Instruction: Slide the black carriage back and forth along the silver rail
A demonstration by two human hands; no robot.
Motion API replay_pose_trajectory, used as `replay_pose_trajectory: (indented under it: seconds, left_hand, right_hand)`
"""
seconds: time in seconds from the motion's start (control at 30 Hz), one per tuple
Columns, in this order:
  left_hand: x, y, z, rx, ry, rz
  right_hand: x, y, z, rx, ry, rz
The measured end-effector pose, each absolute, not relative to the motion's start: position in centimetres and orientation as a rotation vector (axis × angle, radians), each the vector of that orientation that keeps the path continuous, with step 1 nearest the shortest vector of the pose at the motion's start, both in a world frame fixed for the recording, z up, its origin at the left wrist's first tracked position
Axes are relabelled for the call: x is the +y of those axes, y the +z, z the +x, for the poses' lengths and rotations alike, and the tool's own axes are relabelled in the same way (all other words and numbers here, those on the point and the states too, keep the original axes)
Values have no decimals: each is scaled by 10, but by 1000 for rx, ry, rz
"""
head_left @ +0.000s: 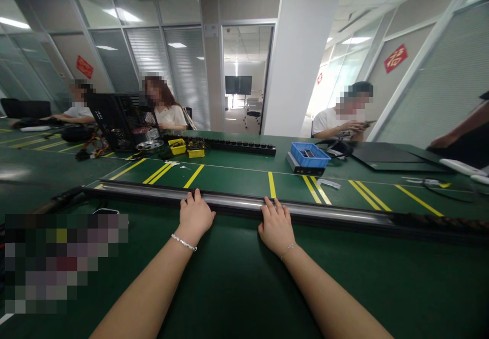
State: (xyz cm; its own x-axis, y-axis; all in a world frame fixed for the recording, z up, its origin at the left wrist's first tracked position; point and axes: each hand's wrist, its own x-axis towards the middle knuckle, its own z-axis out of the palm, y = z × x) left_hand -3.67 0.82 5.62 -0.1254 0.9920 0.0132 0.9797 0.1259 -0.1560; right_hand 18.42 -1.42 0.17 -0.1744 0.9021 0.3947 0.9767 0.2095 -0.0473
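A long black bar (229, 201) with a shiny grey strip along its top lies across the green table in front of me. My left hand (195, 216) rests on its near edge, left of the middle, palm down with the fingers stretched over the strip. Farther right, my right hand (275, 223) touches the same bar in a like pose, its fingers a little spread. Neither hand is wrapped round the bar. The bar's right end is dark and runs towards the edge of the view.
Beyond the bar, yellow tape lines (272, 184) mark the green table (237, 176). Farther back are a black computer case (114, 122), small yellow bins (196, 152), a black strip (244, 147) with a row of sockets and a blue basket (310, 156). Several people sit or stand around.
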Motion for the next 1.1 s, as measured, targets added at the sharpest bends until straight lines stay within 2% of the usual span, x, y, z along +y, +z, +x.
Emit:
replay_pose_trajectory:
  seconds: [0.7, 1.1]
  left_hand:
    - [7, 36, -68, -2157, -93, -1921]
    - [17, 35, -87, -2337, -287, -1787]
  right_hand:
    - [-15, 4, 184, -2189, -269, -1779]
    - [-16, 3, 184, -2188, -270, -1772]
